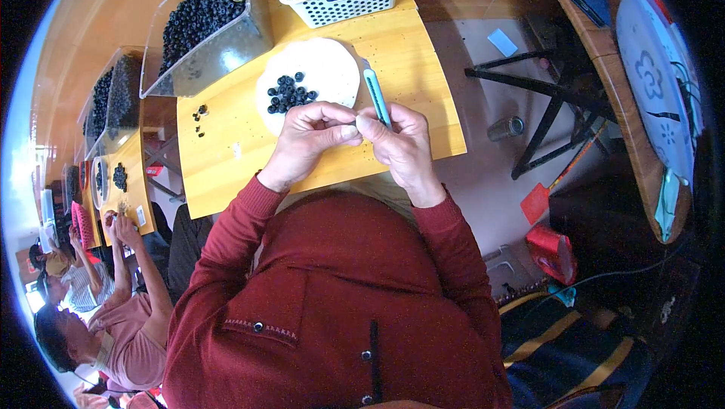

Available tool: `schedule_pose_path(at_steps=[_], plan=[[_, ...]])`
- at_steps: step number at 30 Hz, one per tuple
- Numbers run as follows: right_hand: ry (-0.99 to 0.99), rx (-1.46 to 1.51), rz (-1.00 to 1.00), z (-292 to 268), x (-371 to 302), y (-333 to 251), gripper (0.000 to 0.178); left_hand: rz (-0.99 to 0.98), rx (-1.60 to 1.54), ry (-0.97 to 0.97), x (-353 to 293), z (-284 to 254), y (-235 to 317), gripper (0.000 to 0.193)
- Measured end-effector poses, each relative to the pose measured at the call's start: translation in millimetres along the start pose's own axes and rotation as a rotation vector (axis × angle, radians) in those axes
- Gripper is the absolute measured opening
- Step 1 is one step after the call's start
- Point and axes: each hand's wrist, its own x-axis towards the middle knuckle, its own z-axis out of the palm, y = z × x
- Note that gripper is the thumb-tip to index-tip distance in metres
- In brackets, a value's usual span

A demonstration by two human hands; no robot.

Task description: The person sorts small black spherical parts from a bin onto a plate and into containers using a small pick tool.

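My left hand [313, 141] and my right hand [400, 148] meet fingertip to fingertip over the near part of the yellow wooden table [408, 69]. A slim teal pen-like tool [376, 97] sticks up from my right hand, which is closed on it. My left thumb and forefinger are pinched together; whatever they hold is too small and hidden to make out. Just beyond my left hand lies a white round plate [328, 61]. On it sits a cluster of small dark round pieces [287, 95], berry-like or bead-like.
Behind the plate stand a clear plastic bin [219, 61] and a white perforated basket [351, 5], both filled with dark round pieces. Dark crumbs [200, 114] lie on the table's left. At left, a person [128, 318] works at another table. A black folding-leg frame [555, 92] stands right.
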Motion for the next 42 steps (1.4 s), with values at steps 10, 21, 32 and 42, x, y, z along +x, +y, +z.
schedule_pose_path(at_steps=[10, 21, 32, 42], plan=[[-0.021, 0.031, 0.054, -2.3, 7.1, 5.2, 0.017, -0.054, -0.208, 0.014, -2.6, -4.7, 0.6, 0.018], [-0.010, -0.031, -0.012, -4.7, 9.1, 7.8, 0.014, -0.038, -0.267, 0.028, -4.2, -6.8, -8.6, 0.017], [0.021, -0.624, -0.256, -8.4, -4.2, 2.3, 0.029, -0.014, -0.274, 0.120, -1.8, -8.7, -6.1, 0.013], [0.027, -0.806, -0.340, -10.5, -13.8, 3.5, 0.031, 0.050, -0.295, 0.140, -5.1, -11.6, -4.5, 0.012]])
